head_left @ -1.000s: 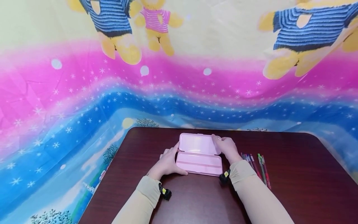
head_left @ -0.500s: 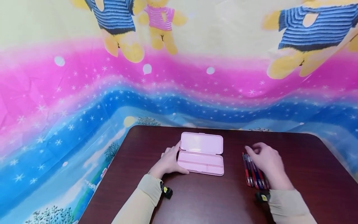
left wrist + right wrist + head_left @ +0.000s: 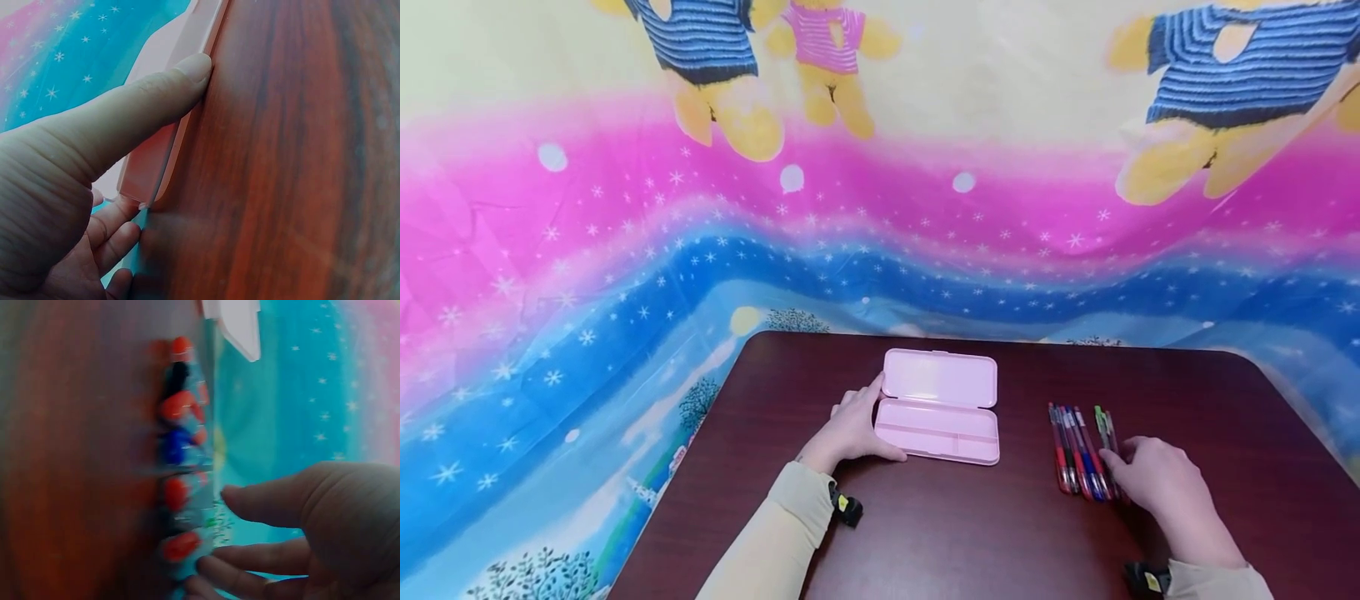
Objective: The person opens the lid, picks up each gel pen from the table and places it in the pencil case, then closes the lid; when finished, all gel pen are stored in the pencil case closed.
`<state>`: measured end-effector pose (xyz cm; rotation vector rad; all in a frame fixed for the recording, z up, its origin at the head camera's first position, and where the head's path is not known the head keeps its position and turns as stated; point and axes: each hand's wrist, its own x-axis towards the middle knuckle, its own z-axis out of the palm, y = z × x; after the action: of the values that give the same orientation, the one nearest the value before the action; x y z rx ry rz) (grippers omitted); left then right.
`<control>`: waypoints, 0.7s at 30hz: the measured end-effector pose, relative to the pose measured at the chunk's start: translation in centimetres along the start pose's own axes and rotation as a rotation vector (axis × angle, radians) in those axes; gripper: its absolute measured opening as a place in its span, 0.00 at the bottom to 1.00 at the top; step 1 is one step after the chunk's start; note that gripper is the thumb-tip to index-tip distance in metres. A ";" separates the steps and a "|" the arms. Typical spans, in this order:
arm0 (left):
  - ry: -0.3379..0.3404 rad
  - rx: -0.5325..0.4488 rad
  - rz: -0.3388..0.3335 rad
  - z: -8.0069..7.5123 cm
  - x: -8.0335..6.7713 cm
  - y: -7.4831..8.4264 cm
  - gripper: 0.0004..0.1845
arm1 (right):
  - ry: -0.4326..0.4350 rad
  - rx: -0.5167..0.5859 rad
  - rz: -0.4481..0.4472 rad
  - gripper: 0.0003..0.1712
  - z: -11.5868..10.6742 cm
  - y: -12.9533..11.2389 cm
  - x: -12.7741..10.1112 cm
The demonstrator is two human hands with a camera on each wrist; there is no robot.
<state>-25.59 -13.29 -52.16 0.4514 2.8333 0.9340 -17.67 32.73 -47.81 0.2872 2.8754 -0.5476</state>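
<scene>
A pink pencil case [image 3: 917, 421] lies with its lid raised and laid back, its divided tray bare. My left hand [image 3: 846, 429] holds it at the left end, thumb along the front edge and fingers at the side; the left wrist view shows the thumb [image 3: 150, 103] against the case wall [image 3: 150, 159]. To the right lies a row of pens [image 3: 1075, 454], several with red, blue or dark ends. A green-topped pen [image 3: 1102, 423] is at the row's right side. My right hand [image 3: 1165, 483] is beside these, thumb and fingers apart; its fingertips partly hide the rightmost pens.
Everything stands on a dark red-brown table [image 3: 940, 533] with rounded far corners. Behind it hangs a patterned cloth [image 3: 880, 200] with bears and snowflakes. A small black camera is strapped to each wrist.
From the case's lid, my right hand has moved right, across the pens to their right side. The pens now lie closer together. My left hand has stayed on the pencil case.
</scene>
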 end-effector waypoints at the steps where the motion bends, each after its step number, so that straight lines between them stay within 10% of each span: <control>1: 0.000 0.001 -0.001 0.0 0.0 0.0 0.81 | 0.018 0.000 -0.002 0.39 0.2 0.1 0.2; 21: -0.017 0.017 -0.009 -0.2 0.2 0.2 0.82 | 0.125 0.113 0.009 0.41 1.2 1.1 1.9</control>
<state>-25.73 -13.21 -51.91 0.4455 2.8275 0.9011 -19.07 33.60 -49.77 0.3648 2.9659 -0.7168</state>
